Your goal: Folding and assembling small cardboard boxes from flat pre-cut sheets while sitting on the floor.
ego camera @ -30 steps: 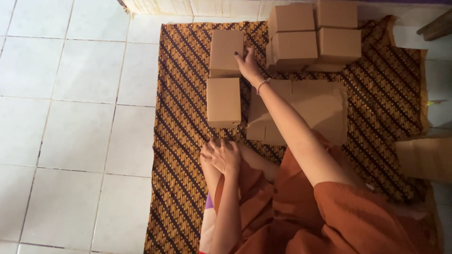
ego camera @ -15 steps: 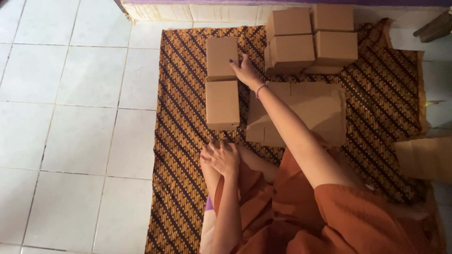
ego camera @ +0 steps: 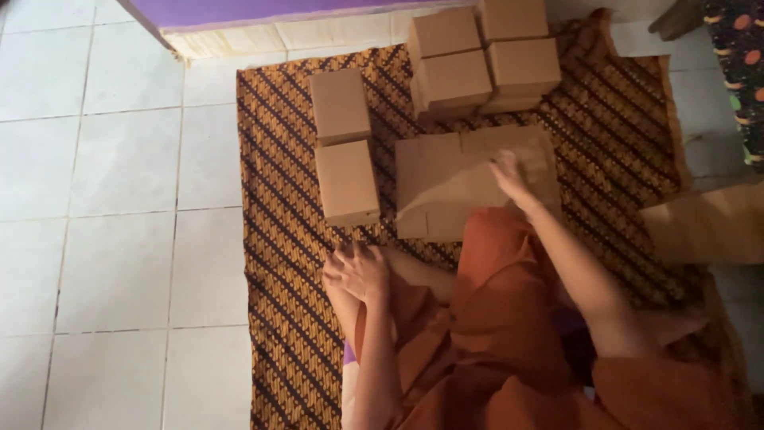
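Flat cardboard stack (ego camera: 469, 187) on patterned mat (ego camera: 278, 263), our right hand (ego camera: 509, 175) on top.
We count two folded boxes (ego camera: 344, 147) left, four stacked behind; right fingers spread flat, left hand (ego camera: 360, 272) loosely open on knee, holding nothing.

six closed cardboard boxes (ego camera: 346, 181), one patterned mat (ego camera: 278, 318)

The cloth (ego camera: 294, 334) I sit on is dark brown with diagonal bands of small golden-yellow marks. On it, the 2 boxes (ego camera: 344, 147) left of the flat cardboard sheets (ego camera: 454, 179) are plain tan, and so are the 4 stacked boxes (ego camera: 481, 60) beyond the sheets. The sheets are the same tan. My garment (ego camera: 493, 318) below them is rust orange. The floor (ego camera: 103, 199) left of the cloth is white tile with grey joints. A purple edge (ego camera: 263, 9) runs above the cloth.
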